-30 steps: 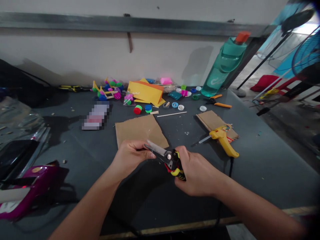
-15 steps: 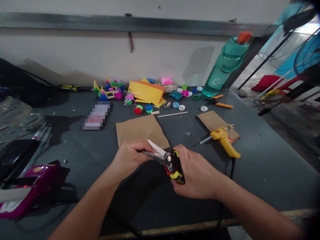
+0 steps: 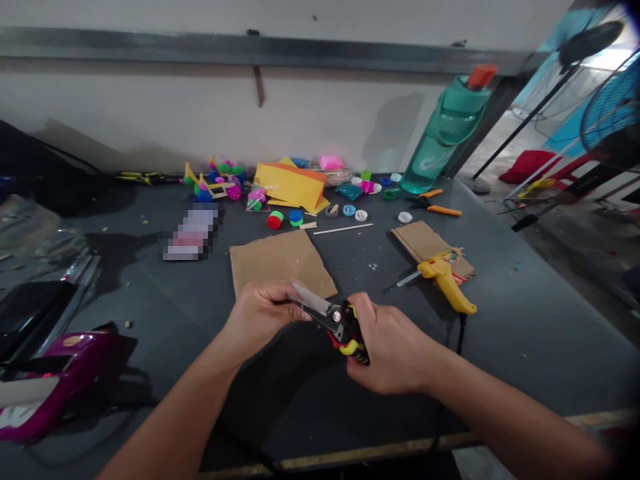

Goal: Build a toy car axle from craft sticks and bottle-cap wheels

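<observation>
Right-hand grip [image 3: 393, 347] closed on yellow-handled snips [image 3: 345, 330], left hand [image 3: 260, 317] touching their blades.

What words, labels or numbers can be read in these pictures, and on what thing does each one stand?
Nothing can be read for certain.
Green bottle: a white logo, too blurred to read.
Flat item: pixelated, unreadable.
Scissors: no text visible.

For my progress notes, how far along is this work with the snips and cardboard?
Done: a small craft of sticks and bright caps looks assembled at the back. In hand: the left hand and right hand hold yellow-handled snips. Remaining: the cardboard sheet lies flat with no cut under way, and the glue gun rests on a cardboard piece.
</observation>
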Motion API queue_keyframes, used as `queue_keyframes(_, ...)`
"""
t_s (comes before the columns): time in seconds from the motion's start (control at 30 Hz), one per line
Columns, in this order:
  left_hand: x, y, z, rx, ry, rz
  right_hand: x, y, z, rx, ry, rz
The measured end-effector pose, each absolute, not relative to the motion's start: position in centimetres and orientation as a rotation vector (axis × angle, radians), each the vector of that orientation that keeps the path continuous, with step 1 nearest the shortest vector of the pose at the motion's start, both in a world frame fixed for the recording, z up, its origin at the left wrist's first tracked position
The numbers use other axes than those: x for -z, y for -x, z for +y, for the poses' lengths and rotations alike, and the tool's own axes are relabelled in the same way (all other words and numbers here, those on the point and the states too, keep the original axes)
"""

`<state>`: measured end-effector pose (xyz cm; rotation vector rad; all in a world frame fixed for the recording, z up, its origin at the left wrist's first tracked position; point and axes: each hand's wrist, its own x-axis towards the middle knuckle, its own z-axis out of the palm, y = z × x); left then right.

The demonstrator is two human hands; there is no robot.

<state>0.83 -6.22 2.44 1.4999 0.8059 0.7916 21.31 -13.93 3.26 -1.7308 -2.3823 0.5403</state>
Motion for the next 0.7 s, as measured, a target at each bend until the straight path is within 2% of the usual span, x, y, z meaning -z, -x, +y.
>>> queue_keyframes(0.37, -1.8, -0.9, -6.2, -0.835, -1.212, 0.839, -4.4, -21.5, -13.7, -0.989, 1.628, -1.991)
queue_keyframes(0.53, -1.5, -0.8, -6.2, -0.850, -1.116, 0.842, -4.3, -21.1, -13.8, -0.954, 1.666, -2.034)
queue_keyframes(0.7, -1.6, -0.8, -6.1, -0.890, -1.124, 0.833, -3.9, -20.6, -14.0, -0.782, 1.672, -2.120)
